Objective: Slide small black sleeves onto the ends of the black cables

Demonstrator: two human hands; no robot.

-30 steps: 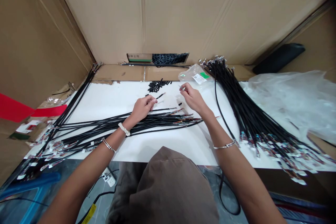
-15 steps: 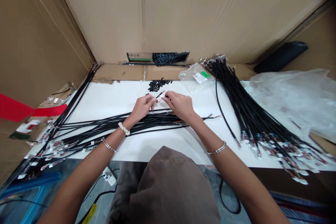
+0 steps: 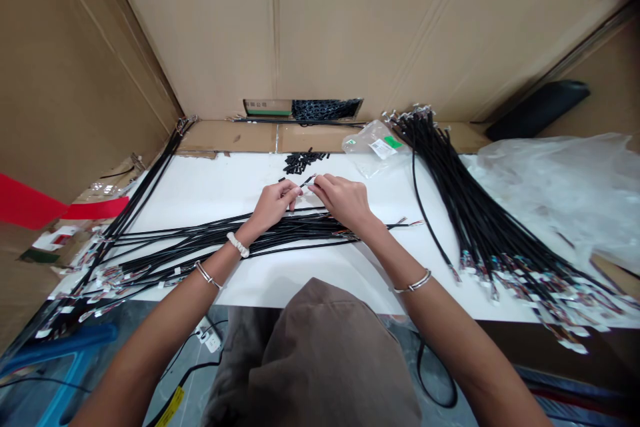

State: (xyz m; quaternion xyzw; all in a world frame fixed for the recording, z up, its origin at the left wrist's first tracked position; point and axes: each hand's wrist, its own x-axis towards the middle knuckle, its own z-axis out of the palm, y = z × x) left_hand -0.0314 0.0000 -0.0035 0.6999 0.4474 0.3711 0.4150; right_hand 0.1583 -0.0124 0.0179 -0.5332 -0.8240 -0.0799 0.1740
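Note:
My left hand (image 3: pixel 275 202) is closed in a pinch on a black cable (image 3: pixel 307 181), whose end with thin wires points up and to the right. Close beside that end, my right hand (image 3: pixel 344 200) has thumb and forefinger pressed together. Something small and pale shows at its fingertips, too small to make out. Beneath both hands lies a bundle of black cables (image 3: pixel 270 230) with bare wire ends on the right. Just beyond my fingers is a pile of short black tube pieces (image 3: pixel 301 161).
A large fan of black cables (image 3: pixel 450 193) with white connectors lies on the right, by clear plastic sheeting (image 3: pixel 560 180). A clear bag (image 3: pixel 373 147) with a label sits at the back. More cables (image 3: pixel 150 180) run along the left. Cardboard walls (image 3: pixel 340 27) surround the white table (image 3: pixel 320 287).
Both hands stay almost in place at the cable end, still pinching. The whole view has shifted very slightly; nothing else visibly differs.

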